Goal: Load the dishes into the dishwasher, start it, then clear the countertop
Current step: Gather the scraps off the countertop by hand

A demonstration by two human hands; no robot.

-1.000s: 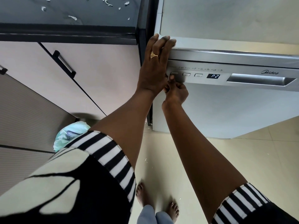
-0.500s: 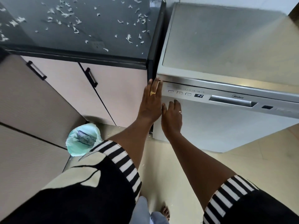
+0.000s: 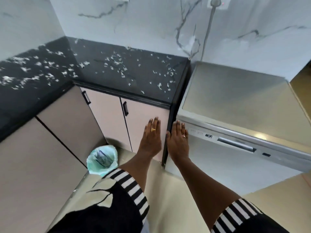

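1. Both hands have left the control panel point(image 3: 197, 132) of the dishwasher point(image 3: 227, 167). A second ago the right hand point(image 3: 178, 142) pressed a button there while the left hand point(image 3: 150, 140) rested on the machine's top edge. Now neither does, and the view has lifted to take in the bench point(image 3: 144, 78).
2. The dishwasher stands with its door shut, just right of the right hand. Its display point(image 3: 208, 136) is lit, though the characters are too blurred to read. Loading and starting therefore appear complete, and clearing the bench is judged to be the remaining step.
3. The bench lies beyond the fingertips of both hands, strewn with white scraps point(image 3: 116, 62).
4. The left hand has its fingers straight and together and holds nothing. It lies in front of the cabinet door point(image 3: 141, 115); contact cannot be told.
5. The right hand is likewise flat and holds nothing, over the dishwasher's upper left corner. Only the cabinet's dark end panel separates it from the left hand.
6. A green-lined bin point(image 3: 94, 169) stands on the floor, left of and nearer than the left hand. It is a likely receptacle for the scraps.
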